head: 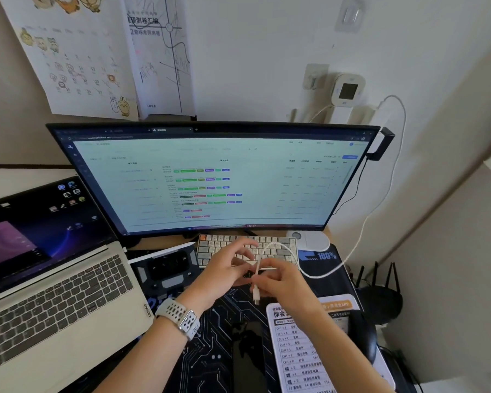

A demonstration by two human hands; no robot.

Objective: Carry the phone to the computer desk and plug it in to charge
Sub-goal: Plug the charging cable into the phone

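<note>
My right hand (278,279) pinches a white charging cable (270,245) just above its plug (256,295), which hangs pointing down over the dark desk mat (210,336). The cable loops over the keyboard (278,245), then runs right and up to a white adapter (381,116) on the wall. My left hand (227,268), with a pale watch on its wrist, hovers just left of the cable with its fingers loosely spread and nothing in them. No phone shows clearly in this view.
A wide monitor (210,177) stands at the back and an open laptop (54,279) at the left. A black device (170,268) lies between laptop and keyboard. A printed shortcut card (301,353) and a black mouse (363,333) lie at the right, a router (380,296) beyond.
</note>
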